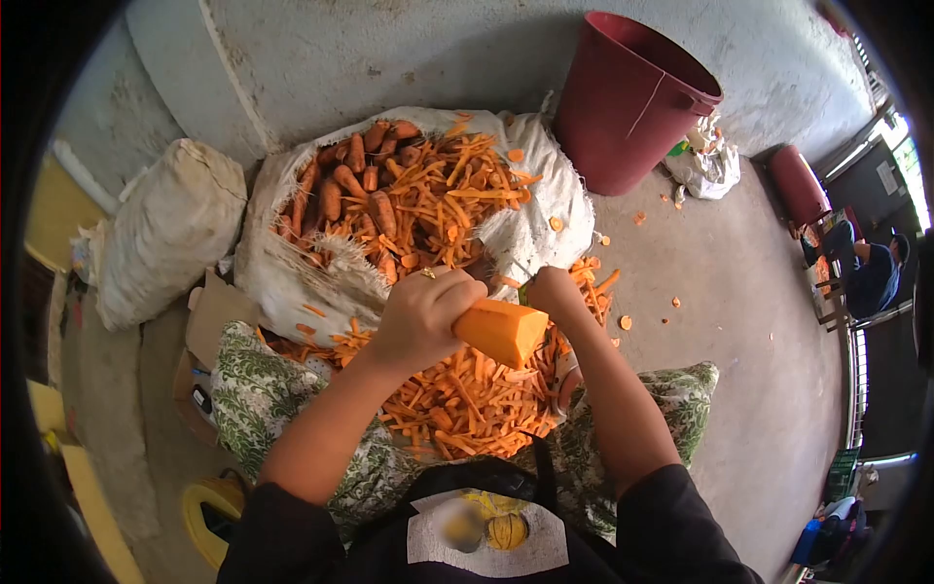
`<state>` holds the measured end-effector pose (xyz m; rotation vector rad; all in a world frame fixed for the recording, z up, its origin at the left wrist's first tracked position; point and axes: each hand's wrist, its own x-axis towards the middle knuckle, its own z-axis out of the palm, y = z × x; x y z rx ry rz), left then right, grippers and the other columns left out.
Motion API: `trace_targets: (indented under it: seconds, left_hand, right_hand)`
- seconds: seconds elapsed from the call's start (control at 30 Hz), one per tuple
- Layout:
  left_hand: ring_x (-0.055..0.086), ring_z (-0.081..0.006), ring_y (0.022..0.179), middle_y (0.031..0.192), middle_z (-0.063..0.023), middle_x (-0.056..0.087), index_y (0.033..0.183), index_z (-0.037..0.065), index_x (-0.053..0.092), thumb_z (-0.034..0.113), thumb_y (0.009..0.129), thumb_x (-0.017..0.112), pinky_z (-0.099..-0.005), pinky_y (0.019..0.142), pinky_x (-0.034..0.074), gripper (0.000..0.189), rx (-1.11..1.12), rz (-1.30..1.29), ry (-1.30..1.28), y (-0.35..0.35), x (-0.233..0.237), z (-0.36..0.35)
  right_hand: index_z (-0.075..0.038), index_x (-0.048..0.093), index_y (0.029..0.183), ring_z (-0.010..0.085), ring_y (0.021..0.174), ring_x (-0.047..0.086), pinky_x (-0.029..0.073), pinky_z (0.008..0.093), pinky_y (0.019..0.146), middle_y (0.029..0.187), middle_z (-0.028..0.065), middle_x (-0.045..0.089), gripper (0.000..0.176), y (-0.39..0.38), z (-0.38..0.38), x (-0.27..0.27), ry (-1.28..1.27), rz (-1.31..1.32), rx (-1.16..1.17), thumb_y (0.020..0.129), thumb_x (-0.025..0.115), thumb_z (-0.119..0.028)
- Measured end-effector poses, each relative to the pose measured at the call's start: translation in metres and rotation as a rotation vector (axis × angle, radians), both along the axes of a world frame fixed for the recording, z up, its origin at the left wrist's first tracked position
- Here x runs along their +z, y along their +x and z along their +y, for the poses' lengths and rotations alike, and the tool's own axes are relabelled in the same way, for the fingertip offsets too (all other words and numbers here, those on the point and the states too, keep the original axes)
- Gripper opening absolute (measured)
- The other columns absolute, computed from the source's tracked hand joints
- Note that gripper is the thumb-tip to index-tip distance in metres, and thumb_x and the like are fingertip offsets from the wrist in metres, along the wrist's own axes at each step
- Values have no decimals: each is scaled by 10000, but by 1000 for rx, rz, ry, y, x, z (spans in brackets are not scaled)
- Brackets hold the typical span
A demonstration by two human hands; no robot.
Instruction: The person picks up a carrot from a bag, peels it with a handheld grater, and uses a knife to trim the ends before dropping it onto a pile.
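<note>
Basically open floor (720, 302) at right, white sack (550, 185) with frayed edge bounding the space ahead, heap of orange strips (457, 419) below. Left grip (423, 316) clamped on peeled carrot (501, 331), thick, faceted, flat-ended, over that heap; right grip (555, 294) curled round mostly hidden green handle (523, 294).

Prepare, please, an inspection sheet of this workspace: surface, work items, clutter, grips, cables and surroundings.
Surface: grey floor, strewn with orange scraps.
Work items: unpeeled carrots in an open white sack; orange strips partly cover them, with more heaped nearer the camera.
Clutter: cardboard at the left; crumpled white bag beside the red bin.
Grips: left hand holds a trimmed carrot; right hand seems closed on a small green item, mostly hidden.
Cables: nothing seen.
Surroundings: grey wall behind the sack; second white sack at left; another person at far right.
</note>
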<state>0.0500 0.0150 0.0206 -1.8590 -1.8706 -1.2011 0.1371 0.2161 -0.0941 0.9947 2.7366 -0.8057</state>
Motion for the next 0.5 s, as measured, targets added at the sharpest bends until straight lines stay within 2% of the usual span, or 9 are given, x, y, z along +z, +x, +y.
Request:
trace_targets:
  seconds: [0.07, 0.17, 0.2, 0.37, 0.43, 0.5]
  left_hand:
    - [570, -205, 612, 735, -54, 567, 846, 68, 527, 79, 595, 683, -315, 515, 443, 296, 37, 63, -23, -4, -3, -8]
    - [563, -196, 627, 738, -54, 561, 851, 62, 527, 81, 592, 676, -308, 529, 430, 300, 95, 196, -32, -8, 1, -11]
    - [559, -195, 635, 742, -57, 559, 854, 59, 528, 74, 589, 668, -305, 543, 427, 299, 114, 267, -23, -9, 2, -11]
    - [549, -198, 651, 761, -54, 555, 852, 53, 533, 40, 584, 644, -304, 575, 431, 290, 124, 311, -48, -13, -9, -8]
    - [548, -199, 653, 766, -54, 556, 852, 52, 535, 30, 584, 638, -306, 583, 433, 287, 136, 301, -97, -14, -11, -9]
    - [556, -205, 662, 775, -56, 563, 842, 55, 537, 44, 574, 651, -302, 582, 436, 292, 103, 277, -87, -16, -9, -9]
  right_hand:
    - [58, 606, 725, 353, 716, 590, 471, 397, 645, 758, 235, 597, 218, 0, 1, -21, -40, -172, 190, 691, 485, -120]
    - [58, 608, 732, 345, 742, 592, 470, 391, 673, 781, 236, 600, 226, 0, -12, -8, -96, -173, 275, 699, 483, -127]
    - [62, 604, 744, 343, 752, 588, 465, 398, 687, 783, 231, 600, 244, -2, -15, -1, -130, -166, 181, 718, 484, -148]
    - [73, 588, 757, 364, 730, 575, 458, 416, 676, 748, 237, 588, 322, -6, -20, 38, -107, 29, 70, 759, 512, -240]
    - [54, 593, 876, 284, 648, 581, 447, 360, 625, 739, 198, 605, 317, -7, -23, 58, -153, 99, 63, 758, 557, -237]
    - [50, 592, 881, 266, 631, 576, 446, 354, 612, 718, 188, 603, 297, -5, -27, 78, -234, 89, 48, 779, 547, -226]
